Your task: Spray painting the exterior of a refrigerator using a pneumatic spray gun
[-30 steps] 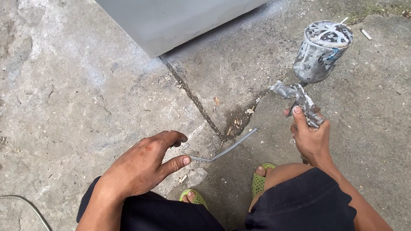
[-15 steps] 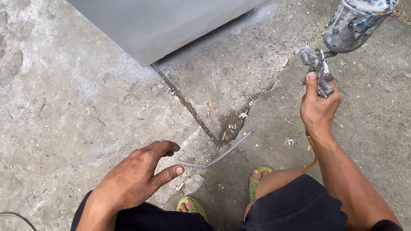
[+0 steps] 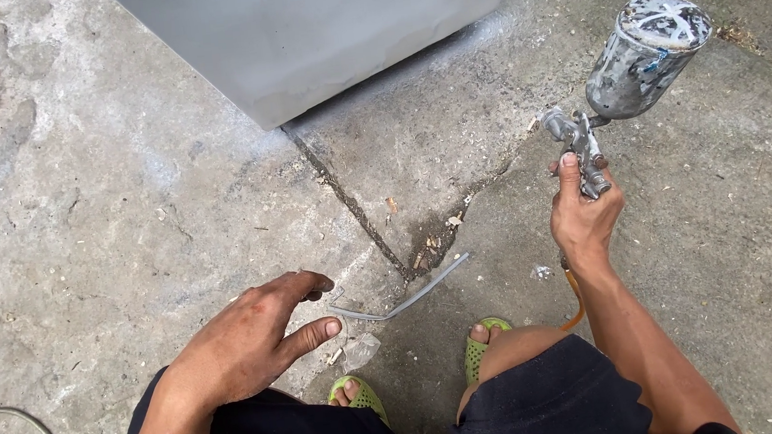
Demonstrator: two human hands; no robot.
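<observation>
Squatting; green perforated sandals (image 3: pixel 488 344) on cracked grey concrete floor (image 3: pixel 101 197). Left hand (image 3: pixel 251 338) hovers low, palm down, fingers loosely spread, gripping nothing; thin grey strip (image 3: pixel 412 295) lies on the floor just beyond its fingertips. Right hand (image 3: pixel 584 217) closed around the handle of a paint-spattered metal spray gun (image 3: pixel 587 146), raised, thumb up its back. Its lidded metal cup (image 3: pixel 644 55) tilts outward; contents hidden. Orange hose (image 3: pixel 575 298) hangs below the wrist. Farther off, grey painted panel (image 3: pixel 321 30) stands on the floor.
</observation>
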